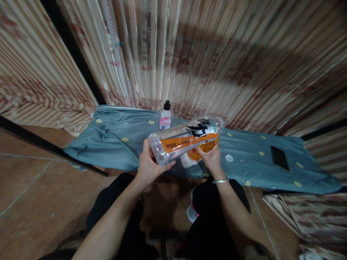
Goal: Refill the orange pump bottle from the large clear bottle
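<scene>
Bottle (pixel 187 139) in left hand (pixel 148 164), right hand (pixel 211 158) perhaps beneath

Both bare arms reach forward and converge near the middle of the view. The left forearm (pixel 114 216) rises from 7 o'clock toward 1 o'clock and ends in the left hand (pixel 149 164). The back of this hand faces the camera, with its fingers (pixel 167 166) curled closed in a grasp. The right forearm (pixel 238 216) comes in from 5 o'clock toward 11 o'clock, narrowing at the wrist (pixel 219 176). The right hand (pixel 211 158) lies near the left, at its 3 o'clock, fingers bent closed and knuckles up.
</scene>
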`<state>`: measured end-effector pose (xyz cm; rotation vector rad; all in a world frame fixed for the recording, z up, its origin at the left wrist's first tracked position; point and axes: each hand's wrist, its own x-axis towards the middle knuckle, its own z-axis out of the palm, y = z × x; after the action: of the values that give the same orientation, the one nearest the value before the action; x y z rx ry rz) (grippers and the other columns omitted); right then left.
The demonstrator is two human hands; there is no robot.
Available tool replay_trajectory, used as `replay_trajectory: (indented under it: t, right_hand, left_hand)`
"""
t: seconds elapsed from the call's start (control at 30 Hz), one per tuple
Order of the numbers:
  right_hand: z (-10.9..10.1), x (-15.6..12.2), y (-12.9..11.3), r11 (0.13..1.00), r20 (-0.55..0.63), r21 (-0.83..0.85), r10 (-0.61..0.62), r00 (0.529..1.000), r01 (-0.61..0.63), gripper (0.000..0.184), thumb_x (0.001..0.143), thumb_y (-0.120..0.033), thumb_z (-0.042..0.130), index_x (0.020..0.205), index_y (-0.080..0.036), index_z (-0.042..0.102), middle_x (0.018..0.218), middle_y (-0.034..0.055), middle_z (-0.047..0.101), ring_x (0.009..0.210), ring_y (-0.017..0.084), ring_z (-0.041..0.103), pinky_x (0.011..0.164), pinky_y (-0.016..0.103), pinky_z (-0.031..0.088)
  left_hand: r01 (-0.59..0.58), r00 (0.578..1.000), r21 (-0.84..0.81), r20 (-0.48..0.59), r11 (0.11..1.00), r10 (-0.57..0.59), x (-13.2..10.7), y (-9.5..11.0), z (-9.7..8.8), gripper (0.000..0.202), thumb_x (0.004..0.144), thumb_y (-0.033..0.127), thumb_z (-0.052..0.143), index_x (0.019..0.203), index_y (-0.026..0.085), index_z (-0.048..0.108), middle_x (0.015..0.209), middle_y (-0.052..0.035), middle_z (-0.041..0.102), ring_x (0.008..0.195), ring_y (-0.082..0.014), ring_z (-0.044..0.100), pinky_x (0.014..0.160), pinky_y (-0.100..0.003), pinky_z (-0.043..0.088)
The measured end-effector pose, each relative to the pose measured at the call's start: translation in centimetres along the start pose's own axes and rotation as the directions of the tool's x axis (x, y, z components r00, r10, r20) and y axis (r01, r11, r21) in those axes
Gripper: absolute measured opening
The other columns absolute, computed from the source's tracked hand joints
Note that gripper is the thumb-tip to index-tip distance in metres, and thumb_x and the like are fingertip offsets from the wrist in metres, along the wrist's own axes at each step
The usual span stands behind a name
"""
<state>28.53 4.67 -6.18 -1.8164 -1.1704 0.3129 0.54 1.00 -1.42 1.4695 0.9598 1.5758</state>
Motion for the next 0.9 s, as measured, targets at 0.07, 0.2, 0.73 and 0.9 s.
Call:
replay_trajectory:
  t: [0.07,0.2,0.73,0.9]
  right_hand:
    - [0.04,-0.01,0.01,1.0,-0.011,-0.002,0.001,1.0,-0.001,0.101,0.055,-0.076,0.089,0.132,-0.016,0.062,0.126,0.024,0.079,0.121,0.046,0.076,0.103,0.058,0.06]
    - [0.06,-0.05,0.0,1.0,-0.015,0.003,0.001,1.0,0.0,0.101,0.054,-0.078,0.089,0.13,-0.016,0.062,0.121,0.0228,0.081,0.116,0.045,0.077,0.1,0.057,0.062]
    - [0.14,-0.05,0.1,0.999,-0.017,0.017,-0.031,0.999,0.031,0.101,0.058,-0.076,0.086,0.132,-0.013,0.062,0.124,0.0264,0.08,0.118,0.045,0.077,0.101,0.057,0.062]
    - [0.16,-0.06,0.14,1.0,-0.031,0.008,-0.023,0.999,0.023,0.099,0.056,-0.078,0.087,0.129,-0.016,0.063,0.123,0.0246,0.08,0.117,0.045,0.077,0.101,0.058,0.062]
  left_hand:
    - [0.003,1.0,0.005,0.01,1.0,-0.003,0.0,-0.06,-0.03,0.085,0.062,0.054,0.104,0.125,0.027,0.055,0.116,-0.0071,0.081,0.106,-0.033,0.085,0.091,-0.05,0.072]
    - [0.004,1.0,0.02,0.026,1.0,-0.004,-0.01,-0.26,-0.09,0.087,0.063,0.056,0.103,0.127,0.026,0.053,0.117,-0.0074,0.08,0.108,-0.0324,0.084,0.094,-0.051,0.071]
    - [0.009,1.0,-0.005,0.0,1.0,-0.009,0.03,-0.06,0.05,0.086,0.059,0.052,0.104,0.125,0.027,0.056,0.116,-0.006,0.08,0.108,-0.0315,0.083,0.095,-0.05,0.071]
    - [0.028,1.0,-0.017,0.01,0.999,-0.028,0.05,0.16,0.06,0.085,0.06,0.051,0.105,0.125,0.027,0.055,0.116,-0.0079,0.081,0.108,-0.0334,0.084,0.095,-0.052,0.071]
